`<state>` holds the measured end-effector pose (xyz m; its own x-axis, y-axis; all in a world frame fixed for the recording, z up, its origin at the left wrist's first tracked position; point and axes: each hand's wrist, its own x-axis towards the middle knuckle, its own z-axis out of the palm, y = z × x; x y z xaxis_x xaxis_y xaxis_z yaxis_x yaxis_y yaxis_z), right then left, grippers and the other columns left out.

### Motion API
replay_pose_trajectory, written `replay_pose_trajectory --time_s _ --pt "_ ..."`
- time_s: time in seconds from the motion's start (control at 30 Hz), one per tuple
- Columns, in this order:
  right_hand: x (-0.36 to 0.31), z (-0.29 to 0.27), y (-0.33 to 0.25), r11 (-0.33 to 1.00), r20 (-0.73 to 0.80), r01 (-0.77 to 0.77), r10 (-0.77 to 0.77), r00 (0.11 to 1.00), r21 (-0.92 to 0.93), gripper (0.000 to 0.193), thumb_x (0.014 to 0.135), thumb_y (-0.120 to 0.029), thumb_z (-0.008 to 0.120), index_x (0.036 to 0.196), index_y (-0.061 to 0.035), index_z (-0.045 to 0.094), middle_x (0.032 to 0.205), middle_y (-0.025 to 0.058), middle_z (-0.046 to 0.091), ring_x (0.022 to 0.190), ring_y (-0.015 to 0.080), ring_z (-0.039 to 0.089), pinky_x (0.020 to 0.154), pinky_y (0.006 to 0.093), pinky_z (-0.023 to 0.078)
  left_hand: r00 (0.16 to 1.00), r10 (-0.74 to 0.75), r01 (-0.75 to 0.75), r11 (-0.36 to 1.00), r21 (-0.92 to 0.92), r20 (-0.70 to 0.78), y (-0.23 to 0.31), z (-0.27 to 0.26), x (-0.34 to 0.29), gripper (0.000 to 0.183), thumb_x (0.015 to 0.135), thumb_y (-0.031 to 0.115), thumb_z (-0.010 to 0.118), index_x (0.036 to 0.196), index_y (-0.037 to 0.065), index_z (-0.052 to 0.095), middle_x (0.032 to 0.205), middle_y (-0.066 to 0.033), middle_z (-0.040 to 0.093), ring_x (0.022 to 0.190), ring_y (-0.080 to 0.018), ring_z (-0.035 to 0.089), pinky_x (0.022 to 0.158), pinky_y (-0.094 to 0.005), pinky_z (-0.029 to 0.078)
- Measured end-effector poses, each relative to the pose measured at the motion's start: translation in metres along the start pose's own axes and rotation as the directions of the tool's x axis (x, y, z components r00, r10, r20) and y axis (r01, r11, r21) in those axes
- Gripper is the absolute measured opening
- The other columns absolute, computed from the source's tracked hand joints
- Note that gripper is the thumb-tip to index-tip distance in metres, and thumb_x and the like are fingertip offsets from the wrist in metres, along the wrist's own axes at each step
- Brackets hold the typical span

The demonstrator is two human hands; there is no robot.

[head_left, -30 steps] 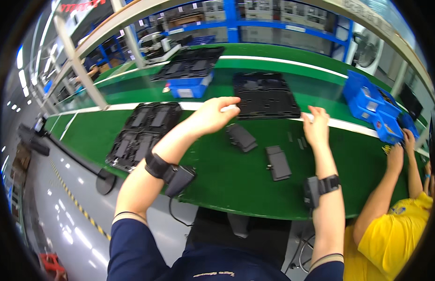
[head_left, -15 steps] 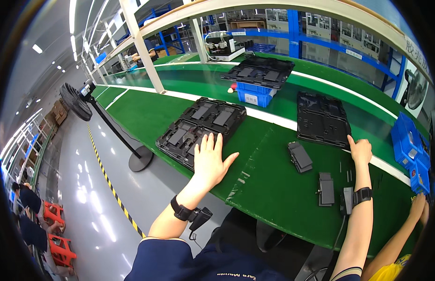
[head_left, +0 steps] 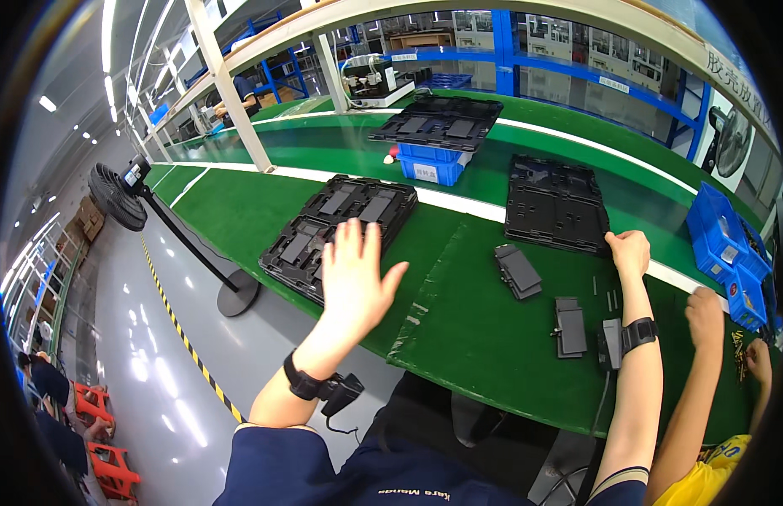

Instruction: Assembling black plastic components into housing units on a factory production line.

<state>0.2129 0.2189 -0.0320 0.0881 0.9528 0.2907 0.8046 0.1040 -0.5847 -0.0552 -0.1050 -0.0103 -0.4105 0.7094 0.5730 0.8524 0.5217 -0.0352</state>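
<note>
My left hand (head_left: 355, 282) is open, fingers spread and thumb out to the side, over the near edge of a black plastic tray (head_left: 300, 253) that holds several dark grey flat blocks. Whether the palm touches the tray, I cannot tell. My right hand (head_left: 630, 251) is closed at the near right corner of a second black tray (head_left: 556, 226), whose compartments show no blocks. Between my arms two dark grey block-shaped parts, one farther off (head_left: 518, 271) and one nearer (head_left: 570, 326), lie on the green table (head_left: 459, 337). Small thin strips (head_left: 610, 299) lie near my right wrist.
A third black tray (head_left: 442, 118) rests on a blue bin (head_left: 431, 164) across the white line. Blue bins (head_left: 718, 228) stand at the right, near a co-worker's hands (head_left: 705, 319) and small brass-coloured pieces (head_left: 739, 354). A fan (head_left: 121, 198) stands beyond the table's left edge.
The whole view has shifted slightly. My left hand appears a little raised from the loaded tray, while my right hand stays at its tray's corner. A co-worker's hand has come leftward over the table.
</note>
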Motion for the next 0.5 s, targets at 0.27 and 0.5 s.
replay_pose_trajectory --time_s 0.27,0.5 --pt "0.023 0.000 0.021 0.862 -0.042 -0.075 0.111 0.993 0.502 0.027 0.063 -0.027 0.074 0.067 -0.0015 0.064 0.064 0.0065 0.062 0.060 0.0168 0.058 0.061 0.0298 0.046 0.996 -0.071 0.068 0.997 0.043 0.060 -0.020 0.009 -0.007 0.071 0.083 0.048 0.053 0.131 0.000 0.035 0.135 -0.0261 0.032 0.128 -0.0379 0.028 0.102 -0.0506 0.025" --pt "0.023 -0.005 -0.003 0.005 0.430 -0.430 -0.009 0.903 0.903 0.020 0.073 -0.008 0.069 0.090 -0.0040 0.060 0.087 0.0082 0.062 0.078 0.0216 0.060 0.075 0.0360 0.047 0.998 0.052 -0.022 0.705 -0.708 0.021 0.008 -0.016 0.021 0.051 0.085 0.025 0.059 0.124 -0.003 0.044 0.125 -0.0225 0.047 0.116 -0.0325 0.047 0.098 -0.0368 0.036"
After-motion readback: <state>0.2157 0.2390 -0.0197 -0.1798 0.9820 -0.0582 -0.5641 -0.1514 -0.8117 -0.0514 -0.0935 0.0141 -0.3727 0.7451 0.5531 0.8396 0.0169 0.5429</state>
